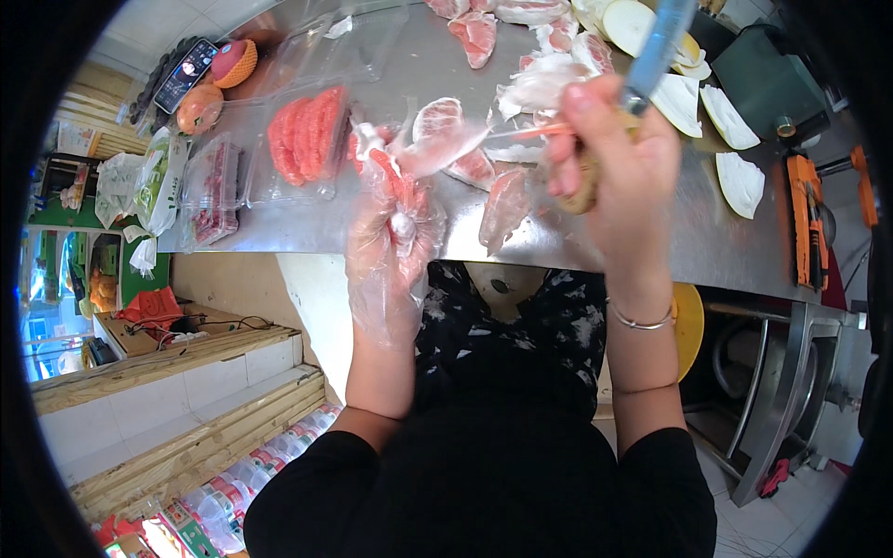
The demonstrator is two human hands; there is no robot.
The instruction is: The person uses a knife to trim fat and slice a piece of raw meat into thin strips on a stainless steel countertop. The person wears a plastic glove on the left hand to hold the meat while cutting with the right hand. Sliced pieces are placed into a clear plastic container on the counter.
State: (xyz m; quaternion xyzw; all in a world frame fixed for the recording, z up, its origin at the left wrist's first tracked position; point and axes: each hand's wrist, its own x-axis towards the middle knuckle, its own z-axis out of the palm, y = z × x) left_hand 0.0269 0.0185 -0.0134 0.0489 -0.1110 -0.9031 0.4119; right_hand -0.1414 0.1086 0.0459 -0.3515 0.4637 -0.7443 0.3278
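My left hand (394, 230), in a clear plastic glove, holds a red pomelo segment (394, 178) with white membrane on it. My bare right hand (614, 153) grips a knife (656, 63) whose blade points up and away; this hand is blurred. Between the hands stretches a strip of pale membrane (446, 150), blurred, its right end near my right fingers. Unpeeled segments (506, 206) lie on the steel table (558, 240) between my hands. Peeled red segments (307, 136) sit in a clear plastic tray to the left of my left hand.
White rind pieces (741, 185) lie at the right, beside a dark green container (767, 84). More segments (474, 35) and membrane scraps lie at the back. At the left are a clear box of red fruit (213, 188), a phone (186, 75) and bagged greens (162, 185). An orange tool holder (808, 223) hangs at the right edge.
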